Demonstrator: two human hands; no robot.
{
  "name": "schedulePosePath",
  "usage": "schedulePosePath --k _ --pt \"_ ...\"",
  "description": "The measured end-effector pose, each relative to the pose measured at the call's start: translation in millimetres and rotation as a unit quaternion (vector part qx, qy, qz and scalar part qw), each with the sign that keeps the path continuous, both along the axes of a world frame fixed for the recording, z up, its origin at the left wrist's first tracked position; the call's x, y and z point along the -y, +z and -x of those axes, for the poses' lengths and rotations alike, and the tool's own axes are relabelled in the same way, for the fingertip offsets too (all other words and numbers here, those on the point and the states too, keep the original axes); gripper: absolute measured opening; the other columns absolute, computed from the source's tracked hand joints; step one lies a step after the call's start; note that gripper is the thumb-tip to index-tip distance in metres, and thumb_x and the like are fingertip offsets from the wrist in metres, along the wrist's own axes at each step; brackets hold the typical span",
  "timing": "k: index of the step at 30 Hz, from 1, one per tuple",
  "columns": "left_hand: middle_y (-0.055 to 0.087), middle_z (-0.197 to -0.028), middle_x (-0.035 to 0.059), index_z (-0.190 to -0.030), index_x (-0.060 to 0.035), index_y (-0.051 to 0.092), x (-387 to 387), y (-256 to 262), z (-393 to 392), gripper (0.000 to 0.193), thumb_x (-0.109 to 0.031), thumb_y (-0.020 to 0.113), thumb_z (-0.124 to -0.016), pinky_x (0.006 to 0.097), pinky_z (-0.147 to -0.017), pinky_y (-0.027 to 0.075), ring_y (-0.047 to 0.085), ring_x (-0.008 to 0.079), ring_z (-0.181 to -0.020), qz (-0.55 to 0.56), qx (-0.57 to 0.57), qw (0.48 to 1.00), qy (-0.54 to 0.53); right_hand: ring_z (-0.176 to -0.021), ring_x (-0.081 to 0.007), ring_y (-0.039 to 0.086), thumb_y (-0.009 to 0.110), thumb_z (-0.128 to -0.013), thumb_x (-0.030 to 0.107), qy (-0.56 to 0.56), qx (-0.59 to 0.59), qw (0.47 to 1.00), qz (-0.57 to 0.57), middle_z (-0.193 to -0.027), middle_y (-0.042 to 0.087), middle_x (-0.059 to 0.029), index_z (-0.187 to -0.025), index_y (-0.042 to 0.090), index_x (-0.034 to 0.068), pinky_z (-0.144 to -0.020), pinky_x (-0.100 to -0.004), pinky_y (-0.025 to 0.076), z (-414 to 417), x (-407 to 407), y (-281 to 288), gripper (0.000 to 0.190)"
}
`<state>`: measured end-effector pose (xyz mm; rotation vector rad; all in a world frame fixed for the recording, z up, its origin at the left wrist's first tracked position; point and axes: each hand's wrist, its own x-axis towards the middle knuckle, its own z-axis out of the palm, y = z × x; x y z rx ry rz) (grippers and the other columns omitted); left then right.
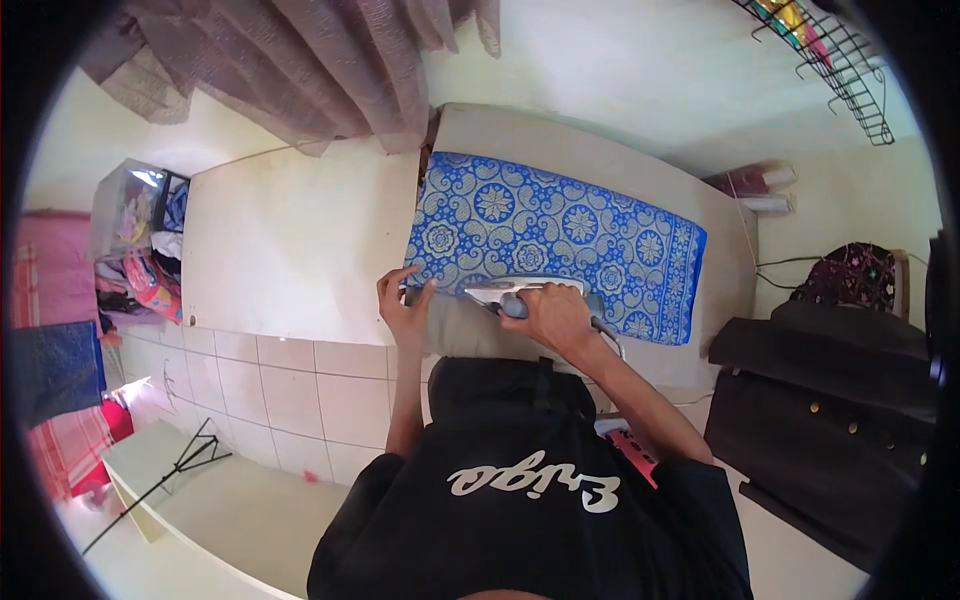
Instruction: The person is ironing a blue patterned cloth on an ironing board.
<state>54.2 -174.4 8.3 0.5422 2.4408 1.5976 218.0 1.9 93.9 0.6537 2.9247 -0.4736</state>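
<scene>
A folded blue cloth (570, 225) with a pale floral and paisley pattern lies spread on a light-coloured surface before me. My right hand (553, 319) is wrapped around the handle of a clothes iron (517, 296), whose tip points left. The iron rests along the cloth's near edge, and its soleplate is mostly hidden. At the cloth's near left corner is my left hand (405, 304), with thumb and index finger apart and their tips touching the fabric. Whether they pinch it cannot be told. A grey cord (611, 341) leaves the iron's rear beneath my right forearm.
A pale board (300, 240) adjoins the ironing surface on the left. Beyond it stands a clear-sided box (131, 206) beside piled clothes (150, 281). Curtains (337, 67) hang at the back. A black wire rack (840, 75) and dark bag-like item (817, 405) are right.
</scene>
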Motion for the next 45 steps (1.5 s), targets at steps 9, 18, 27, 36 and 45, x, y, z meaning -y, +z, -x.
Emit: schedulePosePath --k 9,18,27,36,45 --pt "0.066 -0.099 0.0061 -0.099 -0.0003 0.071 2 -19 3 0.014 -0.004 0.075 -0.086 0.0239 -0.078 0.051 0.063 0.0121 -0.091 -0.209 0.142 0.961 0.109 -0.068 -0.035 0.07 0.065 -0.08 0.059 -0.016 0.007 0.999 0.029 -0.073 0.07 -0.019 -0.082 0.075 0.008 -0.066 -0.0457 0.056 48 14 -4 0.052" --pt "0.07 -0.085 0.0032 -0.097 0.0019 0.072 24 -55 25 0.015 -0.01 0.076 -0.089 0.022 -0.075 0.05 0.062 0.0082 -0.078 -0.237 0.269 0.93 0.085 -0.075 -0.0331 0.071 0.068 -0.076 0.057 -0.001 0.011 0.998 0.056 -0.08 0.071 -0.0195 -0.087 0.075 0.005 -0.071 -0.0429 0.058 64 30 -5 0.054" --pt "0.068 -0.093 0.0023 -0.11 0.0002 0.069 31 -62 25 0.022 -0.017 0.067 -0.097 0.0235 -0.072 0.05 0.061 0.0089 -0.081 -0.305 0.344 0.884 0.088 -0.087 -0.0278 0.071 0.068 -0.081 0.054 0.026 0.033 0.998 0.039 -0.093 0.072 -0.0157 -0.095 0.072 0.004 -0.078 -0.0402 0.056 100 53 0 0.052" --pt "0.065 -0.086 0.0078 -0.136 -0.0077 0.05 25 -40 20 0.051 -0.046 0.044 -0.104 0.0358 -0.088 0.046 0.061 0.0176 -0.09 -0.274 0.364 0.877 0.151 -0.084 -0.0293 0.072 0.069 -0.081 0.053 0.008 0.014 0.998 0.06 -0.091 0.072 -0.0164 -0.093 0.073 0.003 -0.076 -0.0401 0.057 130 54 1 0.051" --pt "0.064 -0.085 0.01 -0.135 -0.0066 0.046 27 -46 22 0.055 -0.051 0.04 -0.103 0.0332 -0.08 0.044 0.059 0.0177 -0.086 -0.295 0.359 0.87 0.165 -0.085 -0.0294 0.072 0.067 -0.084 0.047 0.031 0.044 0.994 0.095 -0.085 0.071 -0.0159 -0.089 0.072 0.003 -0.076 -0.0407 0.057 117 54 10 0.045"
